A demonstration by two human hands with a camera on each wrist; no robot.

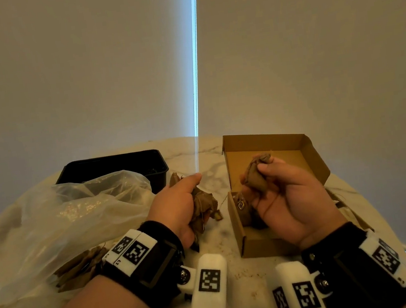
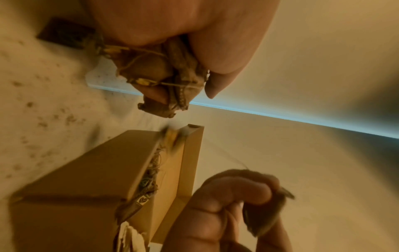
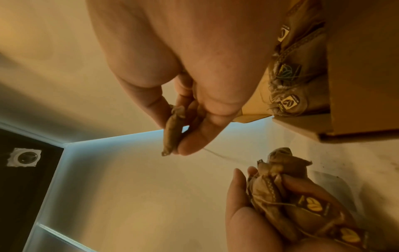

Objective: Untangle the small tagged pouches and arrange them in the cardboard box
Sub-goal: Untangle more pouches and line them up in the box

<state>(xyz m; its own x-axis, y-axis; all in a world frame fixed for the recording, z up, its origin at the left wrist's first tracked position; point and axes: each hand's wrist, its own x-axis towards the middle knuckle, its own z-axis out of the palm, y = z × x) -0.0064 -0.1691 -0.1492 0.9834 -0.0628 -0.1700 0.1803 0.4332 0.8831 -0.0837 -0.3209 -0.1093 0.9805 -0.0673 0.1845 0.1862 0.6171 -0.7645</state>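
My left hand point(image 1: 178, 208) grips a tangled bunch of brown pouches point(image 1: 203, 205) with dark tags and strings, just left of the cardboard box point(image 1: 267, 140); the same bunch of pouches point(image 2: 159, 71) fills the left wrist view. My right hand point(image 1: 279, 195) is raised over the open box and pinches a single brown pouch point(image 1: 255, 175) between thumb and fingers; this single pouch point(image 3: 172, 131) shows edge-on in the right wrist view. A thin string point(image 3: 218, 156) runs from it toward the bunch point(image 3: 278, 185). Several tagged pouches point(image 3: 289, 85) lie inside the box at its near end.
A crumpled clear plastic bag point(image 1: 58, 219) with more brown pouches point(image 1: 80, 268) lies at the left on the pale marble table point(image 1: 197, 159). A black plastic tray point(image 1: 113, 165) stands behind it. Brown crumbs dot the tabletop. Window blinds rise behind the table.
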